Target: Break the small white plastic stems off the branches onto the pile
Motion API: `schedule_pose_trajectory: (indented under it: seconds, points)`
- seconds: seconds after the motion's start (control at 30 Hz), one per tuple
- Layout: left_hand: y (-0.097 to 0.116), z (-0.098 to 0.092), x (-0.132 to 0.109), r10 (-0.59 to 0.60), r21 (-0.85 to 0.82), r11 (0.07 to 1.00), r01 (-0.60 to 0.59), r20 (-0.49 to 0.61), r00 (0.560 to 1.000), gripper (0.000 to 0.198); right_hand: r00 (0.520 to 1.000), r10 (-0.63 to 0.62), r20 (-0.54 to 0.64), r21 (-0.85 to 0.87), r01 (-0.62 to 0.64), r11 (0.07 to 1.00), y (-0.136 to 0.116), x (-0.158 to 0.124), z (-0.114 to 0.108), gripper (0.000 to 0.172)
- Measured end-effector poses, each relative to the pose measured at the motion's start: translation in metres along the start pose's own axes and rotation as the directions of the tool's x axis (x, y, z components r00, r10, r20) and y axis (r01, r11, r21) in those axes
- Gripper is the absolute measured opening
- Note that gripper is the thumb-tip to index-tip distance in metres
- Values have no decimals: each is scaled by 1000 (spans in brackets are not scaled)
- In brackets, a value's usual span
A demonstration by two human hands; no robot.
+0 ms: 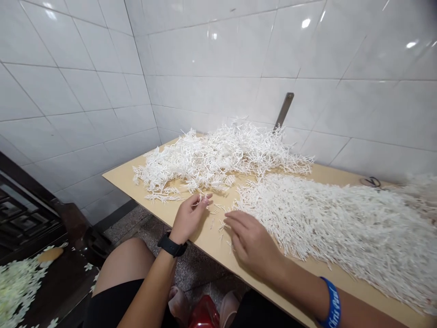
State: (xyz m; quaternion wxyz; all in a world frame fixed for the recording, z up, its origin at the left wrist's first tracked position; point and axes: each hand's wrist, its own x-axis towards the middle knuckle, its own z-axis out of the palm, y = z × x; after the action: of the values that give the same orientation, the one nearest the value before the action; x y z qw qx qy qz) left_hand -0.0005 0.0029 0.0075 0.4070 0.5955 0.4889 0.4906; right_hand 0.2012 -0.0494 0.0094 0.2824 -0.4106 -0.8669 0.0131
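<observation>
My left hand, with a black watch on its wrist, is closed in a pinch near the table's front edge. Between its fingertips is a small white branched sprig, partly hidden by the fingers. My right hand hovers over the tabletop to the right, fingers stretched forward and nothing plainly held. Behind my left hand lies a tangled heap of white branched sprigs. A wide pile of short white pieces spreads beyond and right of my right hand. Several loose white bits are scattered between the hands.
The light wooden table stands against a tiled wall. A flat metal strip rises behind the heap. Dark cord lies near the wall. Pale flower-shaped pieces cover a dark surface at lower left. Something red is between my feet.
</observation>
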Motion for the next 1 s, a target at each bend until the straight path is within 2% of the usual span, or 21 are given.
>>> schedule_pose_trajectory:
  seconds: [0.07,0.13,0.23,0.33,0.43,0.53,0.6,0.73,0.8,0.9,1.0]
  points:
    - [-3,-6,3,-76,-226,973,52,-95,993,32,991,-67,118,38,63,997,-8,-1,-3,36]
    - [-8,-11,5,-162,-363,928,84,-190,968,34,961,-107,256,38,100,994,-14,-2,-6,43]
    - [-16,-14,6,-198,-375,921,102,-228,953,41,909,-107,403,12,112,994,-21,3,-3,58]
    - [-23,-14,7,-167,-330,941,81,-243,955,42,883,-75,463,-27,99,995,-24,22,11,56]
    - [-28,-14,9,-146,-326,944,51,-274,950,46,886,58,460,-132,4,991,-21,49,26,54]
    - [-32,-14,12,-126,-308,951,36,-281,951,48,894,171,414,-241,-73,968,-5,65,30,55]
    - [-34,-15,12,-114,-282,959,31,-281,953,47,891,231,390,-298,-115,948,13,63,24,56]
    - [-35,-17,12,-88,-214,976,29,-268,959,39,874,364,321,-421,-213,882,51,41,1,54]
    - [-35,-18,12,-82,-178,983,36,-259,962,36,871,403,282,-463,-245,852,61,32,-9,52]
    - [-34,-19,11,-77,-134,990,44,-255,964,34,882,400,249,-476,-248,844,56,30,-16,53]
    - [-30,-19,10,-53,-96,995,30,-251,966,34,907,345,240,-447,-213,869,25,29,-18,59]
